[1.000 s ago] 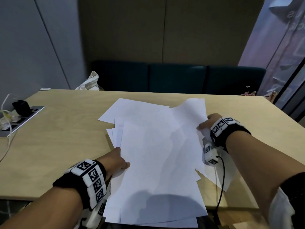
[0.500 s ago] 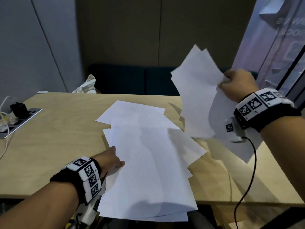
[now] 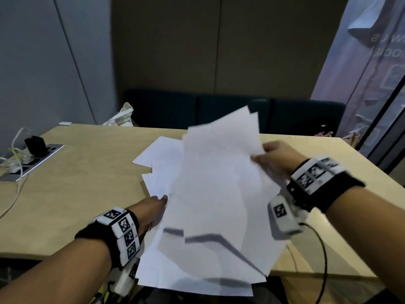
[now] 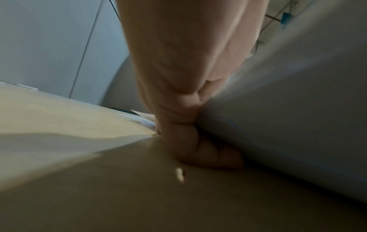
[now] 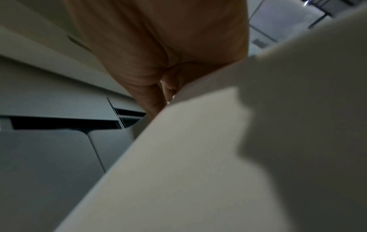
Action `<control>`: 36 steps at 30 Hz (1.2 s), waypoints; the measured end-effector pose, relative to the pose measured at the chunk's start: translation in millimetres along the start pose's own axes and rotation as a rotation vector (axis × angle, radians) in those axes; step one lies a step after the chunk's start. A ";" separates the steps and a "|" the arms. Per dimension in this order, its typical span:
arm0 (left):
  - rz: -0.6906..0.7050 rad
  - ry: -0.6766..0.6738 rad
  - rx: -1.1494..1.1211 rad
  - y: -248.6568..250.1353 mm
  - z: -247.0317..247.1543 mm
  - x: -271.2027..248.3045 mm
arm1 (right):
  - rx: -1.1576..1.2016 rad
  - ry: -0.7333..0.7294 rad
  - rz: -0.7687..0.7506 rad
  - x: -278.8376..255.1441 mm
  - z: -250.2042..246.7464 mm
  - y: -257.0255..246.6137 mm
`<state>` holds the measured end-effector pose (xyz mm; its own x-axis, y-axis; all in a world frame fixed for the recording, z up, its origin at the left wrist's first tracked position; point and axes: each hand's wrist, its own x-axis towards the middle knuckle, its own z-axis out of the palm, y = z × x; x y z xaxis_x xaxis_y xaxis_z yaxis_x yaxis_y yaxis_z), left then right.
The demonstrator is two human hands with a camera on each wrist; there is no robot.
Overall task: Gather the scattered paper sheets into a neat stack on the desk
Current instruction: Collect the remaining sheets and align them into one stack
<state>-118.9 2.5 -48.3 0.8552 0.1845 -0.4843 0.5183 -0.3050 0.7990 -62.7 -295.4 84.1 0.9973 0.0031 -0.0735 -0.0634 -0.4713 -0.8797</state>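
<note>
Several white paper sheets (image 3: 162,150) lie in a loose, fanned pile on the wooden desk (image 3: 87,183), hanging over its near edge. My right hand (image 3: 271,159) pinches a few sheets (image 3: 219,163) by their right edge and holds them tilted just above the pile. These held sheets (image 5: 198,157) fill the right wrist view under my right hand (image 5: 158,55). My left hand (image 3: 153,209) is at the pile's left edge with the thumb on top. In the left wrist view its fingers (image 4: 184,125) curl against the lifted paper edge (image 4: 288,125).
A socket panel with a black adapter (image 3: 35,143) and white cables sits at the desk's left edge. A white bag (image 3: 121,117) lies at the far edge before a dark sofa (image 3: 219,113). A glass partition stands on the right.
My right hand lifted a few sheets off the pile's right side, raised them high, and has brought them down and left over the pile. My left hand stayed at the left edge.
</note>
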 end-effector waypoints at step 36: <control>0.203 -0.016 -0.203 2.8 -38.4 -29.0 | -0.638 -0.193 0.173 44.9 85.8 37.0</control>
<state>-142.3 32.2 -18.4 0.9422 0.1233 -0.3117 0.3275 -0.1403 0.9344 -23.5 -237.0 8.0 0.9466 0.0097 -0.3224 -0.1280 -0.9061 -0.4032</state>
